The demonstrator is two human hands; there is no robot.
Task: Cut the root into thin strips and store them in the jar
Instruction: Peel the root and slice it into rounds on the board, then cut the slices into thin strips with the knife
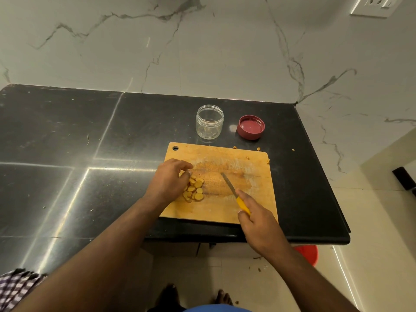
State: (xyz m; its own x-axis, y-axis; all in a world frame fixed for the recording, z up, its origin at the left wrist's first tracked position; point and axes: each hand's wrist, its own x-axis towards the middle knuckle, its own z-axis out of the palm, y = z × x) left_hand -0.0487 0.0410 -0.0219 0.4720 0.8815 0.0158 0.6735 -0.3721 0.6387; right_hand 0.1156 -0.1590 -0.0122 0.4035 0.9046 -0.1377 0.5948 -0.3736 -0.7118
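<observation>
Two hands work over the wooden cutting board [216, 210]. The left hand [167, 181] has its fingers curled down, fingertips bunched against the far end of a small heap of root slices [194, 189]; whether they pinch a slice or only touch the heap cannot be told, since the knuckles hide the contact. The right hand [256, 218] is wrapped round the yellow handle of a knife [234, 193], forefinger stretched along the top, and the narrow blade slants up and left over bare board, apart from the slices.

The slices are round yellow coins with darker rims, lying on the left half of the board, some hidden under the left hand. No writing or label can be read on anything here.

The board's near edge sits close to the front lip of the black counter [67, 154], and its right edge lies near the counter's right end. Beyond the far edge stands the clear jar [209, 122], upright and uncapped, with its red lid [250, 127] lying just to the right, inside up. A few root scraps [258, 149] lie by the board's far right corner. Wide bare counter stretches left.

Below the counter, a red object [309, 253] is mostly hidden behind the right forearm.
</observation>
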